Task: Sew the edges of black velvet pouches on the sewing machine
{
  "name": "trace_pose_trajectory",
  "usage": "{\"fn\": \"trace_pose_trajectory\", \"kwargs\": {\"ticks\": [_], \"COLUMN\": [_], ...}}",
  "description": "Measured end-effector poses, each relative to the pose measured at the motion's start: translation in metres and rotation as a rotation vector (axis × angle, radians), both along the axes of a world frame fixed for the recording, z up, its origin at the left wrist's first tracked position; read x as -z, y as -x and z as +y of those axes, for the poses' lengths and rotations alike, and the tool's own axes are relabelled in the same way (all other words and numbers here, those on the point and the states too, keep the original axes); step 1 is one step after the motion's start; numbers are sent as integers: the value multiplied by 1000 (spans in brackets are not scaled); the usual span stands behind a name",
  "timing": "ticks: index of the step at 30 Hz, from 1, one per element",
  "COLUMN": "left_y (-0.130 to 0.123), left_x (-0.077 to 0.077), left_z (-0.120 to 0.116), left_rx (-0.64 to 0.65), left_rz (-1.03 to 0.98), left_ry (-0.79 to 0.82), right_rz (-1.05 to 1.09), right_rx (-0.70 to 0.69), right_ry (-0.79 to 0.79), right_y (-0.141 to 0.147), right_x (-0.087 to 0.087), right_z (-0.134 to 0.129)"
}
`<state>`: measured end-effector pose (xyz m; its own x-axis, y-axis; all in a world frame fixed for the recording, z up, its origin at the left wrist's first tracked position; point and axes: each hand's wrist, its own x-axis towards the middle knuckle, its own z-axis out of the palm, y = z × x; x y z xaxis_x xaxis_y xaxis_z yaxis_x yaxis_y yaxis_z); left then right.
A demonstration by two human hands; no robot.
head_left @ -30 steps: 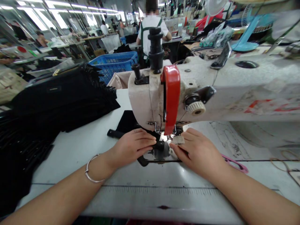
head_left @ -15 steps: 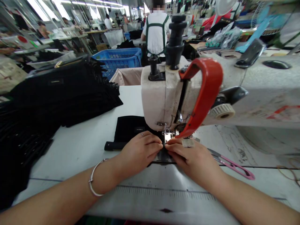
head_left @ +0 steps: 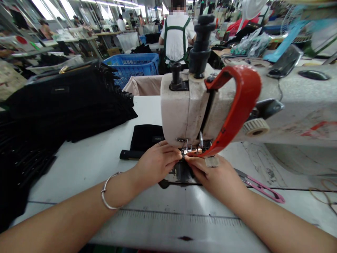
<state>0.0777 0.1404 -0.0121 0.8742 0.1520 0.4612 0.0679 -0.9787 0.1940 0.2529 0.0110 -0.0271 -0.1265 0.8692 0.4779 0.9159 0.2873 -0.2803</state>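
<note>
A black fabric piece (head_left: 144, 136) with a small label lies under the head of the sewing machine (head_left: 176, 109), its near edge folded into a band. My left hand (head_left: 159, 160) is closed, fingers pinching the fabric's edge just left of the needle area. From the other side my right hand (head_left: 216, 172) pinches the same edge, its fingertips almost meeting the left ones by the presser foot. Both hands hide most of the edge between them. Pink-handled thread snips (head_left: 263, 188) lie beside my right wrist.
A large stack of black fabric pieces (head_left: 65, 102) covers the table's left side. Beyond the table stand a blue crate (head_left: 134, 68) and a pinkish cloth-lined bin (head_left: 144, 85). A red guard (head_left: 246, 88) curves down the machine's front. A person (head_left: 176, 38) sits ahead, back turned.
The black fabric and both hands have shifted slightly away from me at the needle, baring more of the metal plate in front. The view has moved a little.
</note>
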Motion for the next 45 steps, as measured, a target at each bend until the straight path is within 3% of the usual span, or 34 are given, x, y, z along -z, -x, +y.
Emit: {"fn": "trace_pose_trajectory", "kwargs": {"ticks": [15, 22, 31, 37, 42, 45], "left_y": [-1, -1, 6, 7, 8, 29], "left_x": [5, 8, 23, 29, 11, -8], "left_z": [1, 3, 10, 16, 18, -6], "left_rx": [-65, -92, -96, -97, -217, -282], "left_rz": [1, 10, -30, -26, 146, 303], "left_ry": [15, -1, -105, -77, -33, -26], "right_rz": [0, 96, 5, 28, 60, 127], "right_rx": [13, 14, 70, 66, 59, 16], "right_ry": [-60, 22, 20, 43, -10, -79], "right_y": [-1, 2, 8, 7, 1, -3], "right_x": [4, 2, 2, 2, 3, 1], "right_z": [4, 6, 10, 11, 10, 1]}}
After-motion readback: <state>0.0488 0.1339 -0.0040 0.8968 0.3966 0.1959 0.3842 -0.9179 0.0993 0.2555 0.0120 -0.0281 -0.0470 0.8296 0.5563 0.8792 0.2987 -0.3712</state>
